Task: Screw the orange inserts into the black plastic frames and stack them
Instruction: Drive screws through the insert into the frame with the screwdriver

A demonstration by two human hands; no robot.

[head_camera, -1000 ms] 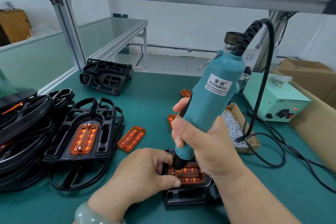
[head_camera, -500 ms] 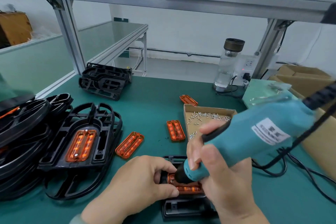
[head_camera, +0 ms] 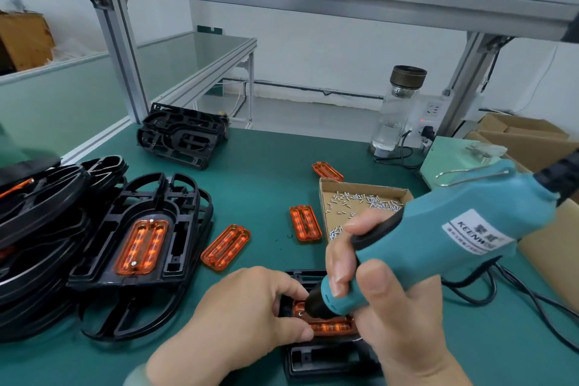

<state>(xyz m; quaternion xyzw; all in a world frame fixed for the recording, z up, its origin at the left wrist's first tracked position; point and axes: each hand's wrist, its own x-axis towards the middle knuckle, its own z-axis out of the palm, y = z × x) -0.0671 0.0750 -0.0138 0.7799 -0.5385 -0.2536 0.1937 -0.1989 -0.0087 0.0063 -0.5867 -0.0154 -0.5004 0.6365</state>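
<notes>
At six o'clock our right hand (head_camera: 391, 310) curls round the smooth teal screwdriver (head_camera: 438, 241); our left hand (head_camera: 247, 320) pinches the ribbed orange insert (head_camera: 332, 327).

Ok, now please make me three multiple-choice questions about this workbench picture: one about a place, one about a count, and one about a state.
1. Where are the screws?
A) in the cardboard box
B) in the glass bottle
C) on the stacked frames

2. How many orange inserts lie loose on the green mat?
A) one
B) three
C) six

3. What is the right hand doing?
A) lying flat on the mat
B) lifting the bottle
C) gripping the teal screwdriver

Answers: 1 A, the screws are scattered inside the open box. 2 B, three lie singly on the mat, in no frame. 3 C, its fingers curl round the tool's barrel.
</notes>
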